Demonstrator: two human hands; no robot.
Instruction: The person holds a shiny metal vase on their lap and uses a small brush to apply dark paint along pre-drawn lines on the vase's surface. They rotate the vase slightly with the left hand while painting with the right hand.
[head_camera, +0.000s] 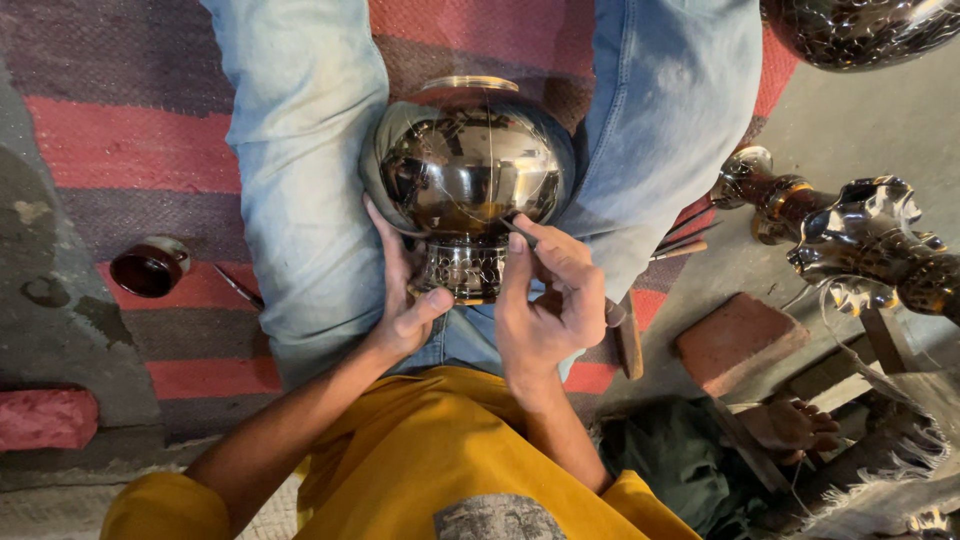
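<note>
A shiny round metal pot (470, 165) with a patterned foot (463, 268) rests on a grey cloth between my jeans-clad legs. My left hand (405, 290) cups its left side and base, thumb against the foot. My right hand (550, 295) pinches a thin metal tool (520, 232), its tip touching the pot just above the foot.
A small dark-red bowl (150, 267) and a thin stick (238, 288) lie on the striped rug at left. More thin tools (685, 243), ornate metal pieces (850, 240), a brick (742, 342) and another person's foot (792, 424) are at right. Another shiny vessel (860, 30) sits top right.
</note>
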